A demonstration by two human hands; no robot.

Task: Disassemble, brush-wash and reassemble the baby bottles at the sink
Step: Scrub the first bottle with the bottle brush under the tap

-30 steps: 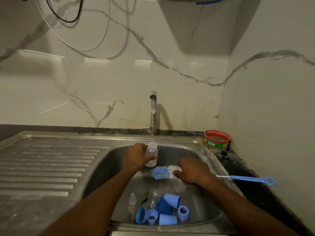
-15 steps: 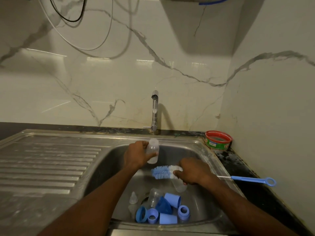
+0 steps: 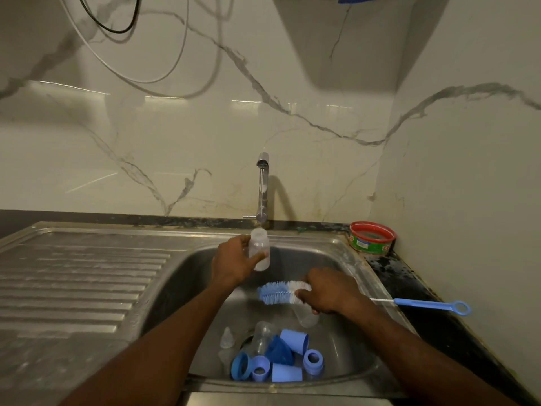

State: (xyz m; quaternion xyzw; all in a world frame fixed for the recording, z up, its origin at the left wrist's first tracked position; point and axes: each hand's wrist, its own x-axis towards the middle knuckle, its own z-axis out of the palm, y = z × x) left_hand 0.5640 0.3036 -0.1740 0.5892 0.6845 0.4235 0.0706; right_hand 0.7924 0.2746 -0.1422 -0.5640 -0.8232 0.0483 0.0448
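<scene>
Plainly, from the head view, the left hand (image 3: 234, 260) gripped a clear bottle (image 3: 259, 249) upright under the tap (image 3: 262, 189), mouth beneath the thin stream. Below and to its right, the right hand (image 3: 326, 293) was closed round the brush (image 3: 282, 292). Wet, light plastic would likely slip; its middle seemed the best hold. Blue caps and rings (image 3: 278, 363) lay beneath both hands, crowding the sink (image 3: 360, 276).
</scene>
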